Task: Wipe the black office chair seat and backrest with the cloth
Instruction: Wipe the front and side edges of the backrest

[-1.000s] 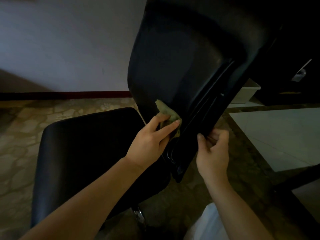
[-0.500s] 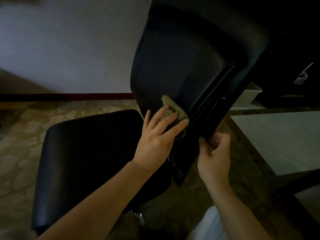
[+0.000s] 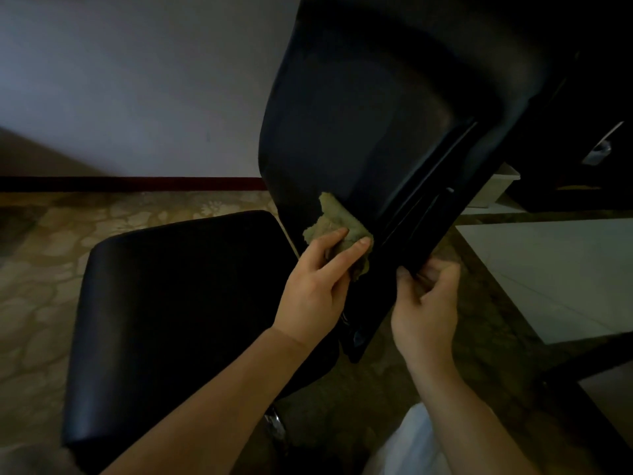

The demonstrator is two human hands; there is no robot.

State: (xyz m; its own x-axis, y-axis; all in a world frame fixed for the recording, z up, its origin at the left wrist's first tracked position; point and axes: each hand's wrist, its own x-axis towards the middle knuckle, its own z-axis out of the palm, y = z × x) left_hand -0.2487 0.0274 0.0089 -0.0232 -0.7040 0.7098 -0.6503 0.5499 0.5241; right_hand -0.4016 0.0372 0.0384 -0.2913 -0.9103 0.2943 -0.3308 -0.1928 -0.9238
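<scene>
At centre frame, on my feed, the left hand [image 3: 315, 289] gripped the cloth [image 3: 337, 222], a crumpled olive-green rag, and pressed it against the lower rear of the backrest [image 3: 359, 114]. Two fingers lay over the rag with its folds bunched beneath them. One corner stuck up past the fingertips and another hung below the hand. I saw the backrest from behind: black, tilted, filling the upper middle and upper right of the frame, with ribbed grooves running diagonally down to its narrow lower end. Just right of the cloth, the right hand [image 3: 426, 303] pinched that lower edge, thumb on the near face and curled fingers on the far side. The two hands sat near each other but apart, with the ribbed grooves between them. The seat [image 3: 178, 303] lay at lower left, black and smooth, beneath the left forearm. Behind it a pale wall [image 3: 120, 80] took the upper left, ending in a dark skirting [image 3: 130, 183] above the patterned floor [image 3: 34, 269]. At right I made out a white box [image 3: 493, 188] past the backrest's edge and a pale slab [image 3: 555, 269] lower down. The light was dim, and the upper right corner was too dark for me to read.
</scene>
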